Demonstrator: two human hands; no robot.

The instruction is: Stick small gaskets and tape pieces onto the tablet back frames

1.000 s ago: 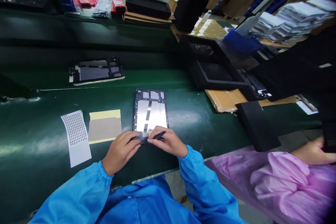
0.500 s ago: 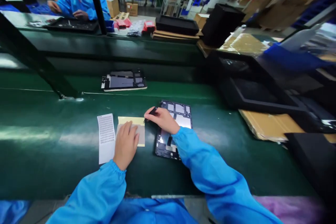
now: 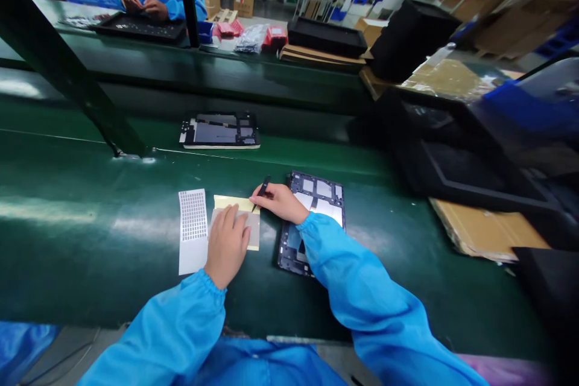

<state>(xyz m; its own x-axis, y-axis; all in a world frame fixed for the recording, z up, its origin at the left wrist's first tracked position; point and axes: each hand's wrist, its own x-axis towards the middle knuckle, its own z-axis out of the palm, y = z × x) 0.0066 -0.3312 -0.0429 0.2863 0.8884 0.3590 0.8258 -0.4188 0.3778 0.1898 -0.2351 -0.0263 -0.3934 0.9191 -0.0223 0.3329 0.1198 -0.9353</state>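
Observation:
My left hand (image 3: 227, 244) lies flat with fingers stretched over a sticker sheet (image 3: 254, 232), grey with a yellow strip along its top. Black tweezers (image 3: 263, 189) are pinched in my right hand (image 3: 283, 203), their tips pointing down at the yellow strip's right end. Under my right wrist rests an opened tablet housing (image 3: 335, 212) with silver and dark panels, partly covered by my sleeve. A white label sheet (image 3: 192, 256) printed with rows of small dark marks is left of my left hand.
Farther back lies a second tablet housing (image 3: 221, 131). A slanted green post (image 3: 85, 84) stands at the left. Black trays (image 3: 456, 157) and flat cardboard (image 3: 491, 226) are at the right. Across the bench, a person's hands (image 3: 143, 5) are over a dark tray (image 3: 140, 29).
The camera view has shifted, moving the bench items slightly right in the picture. The tweezers now stand more upright, with their tips at the yellow strip. My left hand stays on the sheet.

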